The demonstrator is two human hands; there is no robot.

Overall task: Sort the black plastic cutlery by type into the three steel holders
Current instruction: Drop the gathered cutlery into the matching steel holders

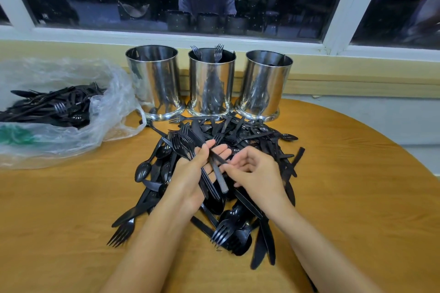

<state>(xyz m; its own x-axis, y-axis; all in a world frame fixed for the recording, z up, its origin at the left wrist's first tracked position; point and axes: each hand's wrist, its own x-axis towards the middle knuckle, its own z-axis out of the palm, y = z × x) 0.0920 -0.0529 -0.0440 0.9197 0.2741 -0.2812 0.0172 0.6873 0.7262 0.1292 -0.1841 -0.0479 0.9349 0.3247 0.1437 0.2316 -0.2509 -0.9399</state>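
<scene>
Steel walls hide the contents of the left holder [154,78] and right holder [266,83]. The plastic bag [112,93] runs off the left edge, its cutlery [52,107] hazed by film. The left hand [195,173], gripping forks [183,143], and right hand [256,171], pinching a handle [220,178] of unclear type, cover part of the pile [250,133]; forearms and worktop [345,185] are cut off below.

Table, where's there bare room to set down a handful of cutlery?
Bare wood lies right of the cutlery pile, out to the table edge, and near left, below the plastic bag. Crowded: the middle, where the left hand grips forks and the right hand pinches one handle, and the strip before the steel holders.
</scene>
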